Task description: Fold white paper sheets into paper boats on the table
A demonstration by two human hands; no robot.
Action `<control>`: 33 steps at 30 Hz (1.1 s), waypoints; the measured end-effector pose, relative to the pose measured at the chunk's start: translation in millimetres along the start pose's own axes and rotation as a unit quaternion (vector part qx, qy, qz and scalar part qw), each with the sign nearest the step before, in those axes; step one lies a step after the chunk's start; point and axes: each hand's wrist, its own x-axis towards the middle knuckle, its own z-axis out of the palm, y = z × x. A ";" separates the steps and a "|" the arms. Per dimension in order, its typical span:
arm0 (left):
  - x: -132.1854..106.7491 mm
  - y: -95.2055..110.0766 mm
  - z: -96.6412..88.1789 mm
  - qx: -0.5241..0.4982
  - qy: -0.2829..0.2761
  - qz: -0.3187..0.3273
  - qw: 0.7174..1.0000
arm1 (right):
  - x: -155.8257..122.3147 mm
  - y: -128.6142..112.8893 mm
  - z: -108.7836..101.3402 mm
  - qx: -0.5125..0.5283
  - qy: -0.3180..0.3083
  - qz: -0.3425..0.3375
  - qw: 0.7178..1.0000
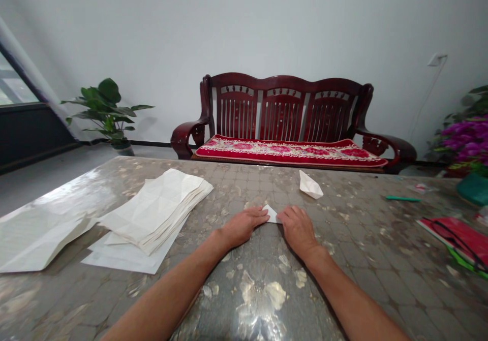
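Note:
A small folded piece of white paper (pixel 271 214) lies on the marbled table top (pixel 366 244), with only its pointed upper part showing. My left hand (pixel 244 226) and my right hand (pixel 299 231) press in on it from either side, palms down, hiding its lower part. Farther ahead, a folded white paper boat shape (pixel 310 185) rests alone. To the left of my hands lies a thick stack of creased white paper (pixel 156 209), with flat sheets (pixel 125 257) under it and a large creased sheet (pixel 38 242) beyond.
A green pen (pixel 403 198) and a red notebook (pixel 453 239) with a black cord lie at the table's right. Behind the far edge stand a dark wooden bench (pixel 282 112) with a red cushion and potted plants (pixel 107 112).

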 end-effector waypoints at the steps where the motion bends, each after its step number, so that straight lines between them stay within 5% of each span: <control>1: -1.1 1.7 0.7 0.007 -0.001 -0.002 1.000 | -2.2 -2.1 -1.5 -0.008 -0.005 -0.010 1.000; 8: -11.5 11.2 3.1 0.099 -0.009 -0.008 0.995 | -11.7 -28.5 -9.7 0.009 -0.045 -0.059 0.997; 19: -17.9 13.3 2.8 0.166 -0.008 -0.032 0.986 | -10.7 -34.3 -34.4 -0.038 -0.163 0.024 0.986; 27: -16.2 19.3 1.9 0.147 -0.025 -0.075 0.986 | -11.8 -34.0 -26.4 -0.066 -0.112 0.025 0.991; 33: -16.5 18.3 2.0 0.135 -0.030 -0.073 0.988 | -5.9 -28.5 -9.0 0.017 -0.085 -0.005 0.996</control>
